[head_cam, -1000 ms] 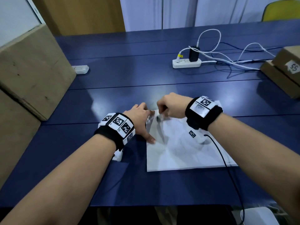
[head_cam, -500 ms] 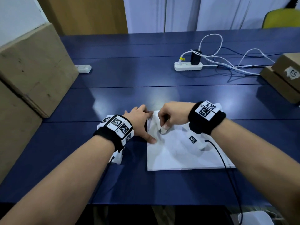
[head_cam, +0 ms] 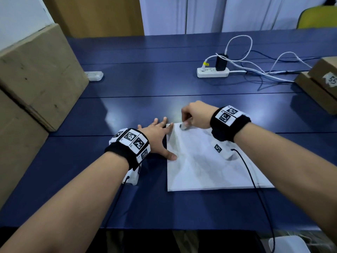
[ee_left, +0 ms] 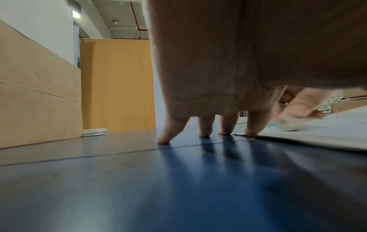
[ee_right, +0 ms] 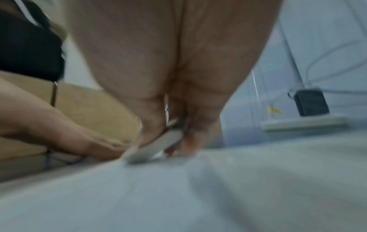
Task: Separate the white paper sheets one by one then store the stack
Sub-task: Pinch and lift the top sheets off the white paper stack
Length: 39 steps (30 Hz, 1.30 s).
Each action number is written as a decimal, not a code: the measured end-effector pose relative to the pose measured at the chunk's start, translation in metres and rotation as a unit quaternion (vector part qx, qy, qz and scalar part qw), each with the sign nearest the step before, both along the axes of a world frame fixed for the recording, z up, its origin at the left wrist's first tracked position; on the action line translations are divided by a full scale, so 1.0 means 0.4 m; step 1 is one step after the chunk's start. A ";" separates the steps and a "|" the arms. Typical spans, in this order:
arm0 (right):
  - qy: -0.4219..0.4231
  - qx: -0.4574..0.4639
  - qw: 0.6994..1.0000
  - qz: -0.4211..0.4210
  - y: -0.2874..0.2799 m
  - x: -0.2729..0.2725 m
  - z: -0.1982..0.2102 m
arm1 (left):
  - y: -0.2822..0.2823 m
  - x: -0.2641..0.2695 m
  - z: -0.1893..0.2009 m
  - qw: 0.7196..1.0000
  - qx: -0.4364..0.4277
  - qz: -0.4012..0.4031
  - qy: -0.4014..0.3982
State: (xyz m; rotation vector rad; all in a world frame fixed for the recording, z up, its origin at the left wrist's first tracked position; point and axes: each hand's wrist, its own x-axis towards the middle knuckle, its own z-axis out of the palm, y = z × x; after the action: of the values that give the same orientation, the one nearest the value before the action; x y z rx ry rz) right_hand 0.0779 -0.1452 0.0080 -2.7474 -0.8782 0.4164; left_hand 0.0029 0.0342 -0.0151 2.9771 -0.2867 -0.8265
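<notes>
A stack of white paper sheets (head_cam: 209,167) lies flat on the blue table (head_cam: 145,103). My left hand (head_cam: 160,132) is spread flat at the stack's left edge, with its thumb (head_cam: 171,157) on the paper; in the left wrist view the index fingertip (ee_left: 251,131) presses the far left corner. At the stack's far edge my right hand (head_cam: 189,117) is curled and pinches the rolled-up corner of the top sheet (head_cam: 183,127). The blurred right wrist view shows that corner (ee_right: 157,147) between thumb and finger.
Large cardboard boxes (head_cam: 36,73) stand along the left. A white power strip (head_cam: 212,72) with a black charger and loose cables lies at the back, and smaller boxes (head_cam: 321,84) sit at the right edge. A small white device (head_cam: 94,76) lies beside the left boxes.
My right hand has slid toward the stack's far edge, still pinching the sheet's corner. The left hand's fingers have spread out flatter beside the stack.
</notes>
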 end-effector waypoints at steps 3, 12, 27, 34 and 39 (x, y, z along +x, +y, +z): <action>-0.009 0.009 1.000 -0.014 -0.002 0.006 -0.001 | -0.001 -0.004 0.003 1.000 -0.004 0.004 -0.002; -0.019 -0.004 1.000 -0.012 -0.002 0.006 -0.009 | 0.002 -0.001 -0.004 1.000 0.000 0.005 -0.003; 0.017 -0.015 1.000 0.001 -0.018 0.011 -0.002 | 0.003 0.002 -0.003 1.000 0.000 0.007 0.000; 0.008 -0.038 0.999 0.006 -0.010 0.013 -0.003 | 0.003 0.000 -0.003 1.000 -0.005 0.008 -0.002; 0.049 -0.024 0.998 0.026 -0.021 0.017 -0.001 | 0.003 0.000 -0.002 1.000 -0.009 0.011 -0.002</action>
State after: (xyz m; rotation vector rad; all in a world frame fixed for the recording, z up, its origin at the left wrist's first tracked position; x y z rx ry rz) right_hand 0.0845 -0.1536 0.0074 -2.7260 -0.9287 0.5837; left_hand 0.0031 0.0354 -0.0158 2.9604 -0.2591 -0.8100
